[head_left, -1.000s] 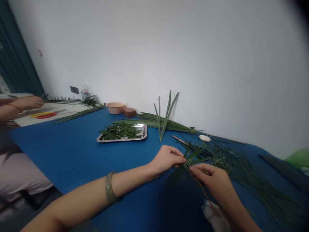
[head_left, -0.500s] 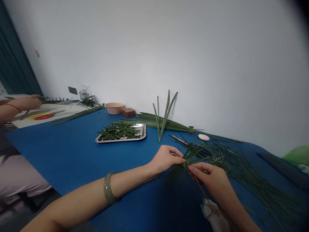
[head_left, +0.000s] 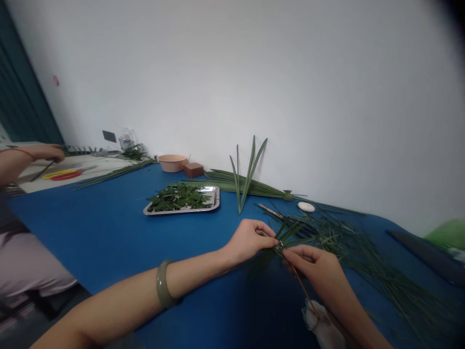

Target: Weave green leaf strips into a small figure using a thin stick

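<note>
My left hand (head_left: 250, 238), with a ring and a green bangle on the wrist, pinches a small bundle of green leaf strips (head_left: 290, 233) just above the blue table (head_left: 109, 228). My right hand (head_left: 317, 265) meets it from the right, fingers closed on the same bundle, with a thin brown stick (head_left: 303, 288) running back from its fingers toward me. Both hands touch at the bundle's knot.
A metal tray of cut leaves (head_left: 183, 198) lies beyond my left hand. Long palm fronds (head_left: 247, 186), a pink bowl (head_left: 172, 162), a brown block (head_left: 193, 169), a white disc (head_left: 306, 206) and scissors (head_left: 271, 211) lie farther back. Another person's hand (head_left: 43, 152) works at far left.
My hands have barely shifted on the bundle. The other person's hand at far left has moved a little further left and up.
</note>
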{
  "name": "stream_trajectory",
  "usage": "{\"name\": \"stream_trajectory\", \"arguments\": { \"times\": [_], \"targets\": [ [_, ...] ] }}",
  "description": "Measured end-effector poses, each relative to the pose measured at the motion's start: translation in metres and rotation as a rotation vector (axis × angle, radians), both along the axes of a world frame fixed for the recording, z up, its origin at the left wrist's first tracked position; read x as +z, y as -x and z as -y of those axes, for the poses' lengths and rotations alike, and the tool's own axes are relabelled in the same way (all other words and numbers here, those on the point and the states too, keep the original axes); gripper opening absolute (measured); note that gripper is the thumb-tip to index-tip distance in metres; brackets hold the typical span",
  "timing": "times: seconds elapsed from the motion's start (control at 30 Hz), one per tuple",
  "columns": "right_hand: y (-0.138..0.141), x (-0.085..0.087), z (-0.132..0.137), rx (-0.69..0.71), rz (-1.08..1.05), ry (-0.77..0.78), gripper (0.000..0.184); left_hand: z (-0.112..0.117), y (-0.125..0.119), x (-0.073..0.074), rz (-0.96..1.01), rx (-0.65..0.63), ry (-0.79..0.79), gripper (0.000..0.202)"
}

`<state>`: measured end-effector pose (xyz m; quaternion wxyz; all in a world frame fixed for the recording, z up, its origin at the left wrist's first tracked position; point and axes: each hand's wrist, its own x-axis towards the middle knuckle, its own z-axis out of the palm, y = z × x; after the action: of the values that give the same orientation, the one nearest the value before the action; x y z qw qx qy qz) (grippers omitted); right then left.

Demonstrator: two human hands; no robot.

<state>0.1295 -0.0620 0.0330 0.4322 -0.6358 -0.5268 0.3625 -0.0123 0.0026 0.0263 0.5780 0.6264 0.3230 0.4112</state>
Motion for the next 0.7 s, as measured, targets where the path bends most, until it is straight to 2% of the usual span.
{"name": "stream_trajectory", "arguments": {
  "times": [0.7],
  "targets": [
    [0.0008,-0.0011,-0.0020,0.008,0.022,0.003,0.019,-0.0003,-0.0016,-0.0007,0.035,-0.026,0.029,0.014]
  ]
}}
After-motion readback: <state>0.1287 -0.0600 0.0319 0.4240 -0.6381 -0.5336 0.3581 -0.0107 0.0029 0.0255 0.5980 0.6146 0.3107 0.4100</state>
